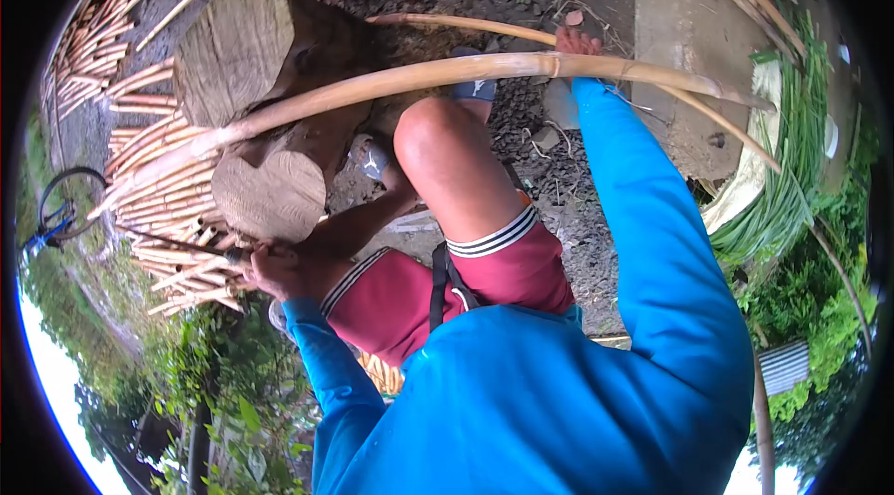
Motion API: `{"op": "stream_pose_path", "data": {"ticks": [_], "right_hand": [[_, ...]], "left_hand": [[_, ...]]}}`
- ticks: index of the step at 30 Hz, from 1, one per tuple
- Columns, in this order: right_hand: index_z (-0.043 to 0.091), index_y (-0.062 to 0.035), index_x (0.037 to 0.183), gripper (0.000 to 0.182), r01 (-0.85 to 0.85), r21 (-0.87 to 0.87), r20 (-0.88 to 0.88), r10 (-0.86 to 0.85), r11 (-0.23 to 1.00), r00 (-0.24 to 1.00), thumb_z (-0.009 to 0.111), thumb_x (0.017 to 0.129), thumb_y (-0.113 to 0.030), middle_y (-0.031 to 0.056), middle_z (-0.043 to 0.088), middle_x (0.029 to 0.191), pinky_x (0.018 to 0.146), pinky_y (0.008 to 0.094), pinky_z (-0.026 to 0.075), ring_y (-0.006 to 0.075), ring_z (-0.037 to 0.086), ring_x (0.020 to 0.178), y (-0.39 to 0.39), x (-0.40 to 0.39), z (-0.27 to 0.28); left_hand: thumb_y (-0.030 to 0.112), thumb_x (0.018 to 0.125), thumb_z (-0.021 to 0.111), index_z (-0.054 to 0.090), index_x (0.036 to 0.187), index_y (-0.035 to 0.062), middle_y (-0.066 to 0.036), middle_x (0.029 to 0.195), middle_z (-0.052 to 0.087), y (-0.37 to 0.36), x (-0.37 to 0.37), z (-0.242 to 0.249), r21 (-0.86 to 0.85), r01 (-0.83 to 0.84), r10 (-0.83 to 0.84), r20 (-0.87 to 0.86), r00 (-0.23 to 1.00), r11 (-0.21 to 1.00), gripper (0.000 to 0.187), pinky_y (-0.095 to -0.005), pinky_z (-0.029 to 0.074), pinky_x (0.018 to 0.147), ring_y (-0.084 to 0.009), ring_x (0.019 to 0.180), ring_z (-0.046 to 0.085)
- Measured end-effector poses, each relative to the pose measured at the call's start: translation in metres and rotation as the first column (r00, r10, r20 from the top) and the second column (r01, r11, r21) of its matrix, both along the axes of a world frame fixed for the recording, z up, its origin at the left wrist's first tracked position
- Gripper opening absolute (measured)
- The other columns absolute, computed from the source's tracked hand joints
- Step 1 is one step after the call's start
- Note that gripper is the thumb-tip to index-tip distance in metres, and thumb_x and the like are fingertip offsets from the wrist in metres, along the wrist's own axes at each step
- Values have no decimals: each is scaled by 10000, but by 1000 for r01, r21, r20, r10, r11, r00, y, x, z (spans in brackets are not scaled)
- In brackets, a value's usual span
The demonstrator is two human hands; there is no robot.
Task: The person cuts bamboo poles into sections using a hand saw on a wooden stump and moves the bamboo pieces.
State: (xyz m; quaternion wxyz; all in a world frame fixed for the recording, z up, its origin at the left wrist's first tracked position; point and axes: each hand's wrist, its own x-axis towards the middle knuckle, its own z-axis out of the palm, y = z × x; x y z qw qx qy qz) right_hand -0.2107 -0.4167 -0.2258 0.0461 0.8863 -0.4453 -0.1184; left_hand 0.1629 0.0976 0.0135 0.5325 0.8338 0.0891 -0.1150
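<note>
Between the two sawn faces of the log (270,195), one thick bamboo pole (419,76) runs crosswise beyond my lap, left end over the stack of cut bamboo (172,202). My left hand (272,271) is closed round the handle of a long dark tool (191,244), blade pointing left across the stack. My right hand (577,41) is at the pole's right part, partly hidden behind it; cannot tell whether its fingers grip. Thinner bamboo length (466,24) passes by that hand. Green strips (801,146) bundled far right.
</note>
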Motion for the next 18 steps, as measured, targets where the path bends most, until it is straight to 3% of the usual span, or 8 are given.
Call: {"op": "stream_pose_path", "data": {"ticks": [1,3,4,5,6,8,13,18], "right_hand": [[588,-150,1000,251,50,243,-161,-11,969,987,564,872,-365,102,628,927,764,481,426,249,623,872,0,-1,7],[609,-147,1045,321,101,473,-311,59,876,949,600,856,-406,123,652,923,786,495,433,256,638,876,4,-18,-2],[631,-146,1069,364,-92,510,86,56,855,995,604,857,-440,124,664,933,776,485,450,253,643,875,12,-38,-27],[654,-144,1093,407,-278,476,467,28,835,884,608,858,-474,124,676,942,766,475,466,250,647,875,19,-44,-40],[654,-144,1093,407,-293,477,472,40,828,881,608,858,-474,124,676,942,766,475,466,250,647,875,22,-38,-22],[667,-71,1085,525,113,722,18,-182,683,983,614,857,-540,137,674,890,728,432,474,266,637,828,34,-42,44],[653,33,935,611,307,810,-154,-324,499,934,619,849,-571,148,613,726,647,436,424,259,582,690,70,-115,106],[652,13,848,542,634,708,-461,-476,311,748,711,800,-523,93,609,714,550,417,404,222,543,588,122,-210,166]], "left_hand": [[109,759,592,600,797,20,-99,704,588,-30,-11,18,-217,-104,78,-128,989,971,98,-297,440,481,-187,575,543],[84,759,568,566,789,24,-94,702,587,-29,-9,11,-173,-129,122,-48,991,977,67,-284,434,470,-176,548,534],[79,757,558,548,796,27,-99,704,591,-36,-11,16,-164,-122,117,-39,992,979,66,-283,440,467,-174,532,531],[74,755,549,531,802,29,-104,707,595,-42,-13,22,-159,-112,108,-33,994,981,67,-281,446,464,-172,516,529],[69,754,539,518,822,33,-113,712,607,-31,-9,13,-188,-75,76,-5,997,979,80,-285,466,469,-174,506,541],[72,751,538,522,826,24,-121,703,613,-32,-9,13,-189,-87,91,10,996,978,90,-295,476,470,-178,499,552],[60,749,541,523,811,20,-125,693,609,-29,-7,11,-239,-76,73,-24,997,968,76,-291,470,458,-174,488,550],[72,799,578,527,855,21,-118,701,602,-26,-9,13,-234,-57,49,-37,998,971,91,-295,470,463,-180,508,556]]}}
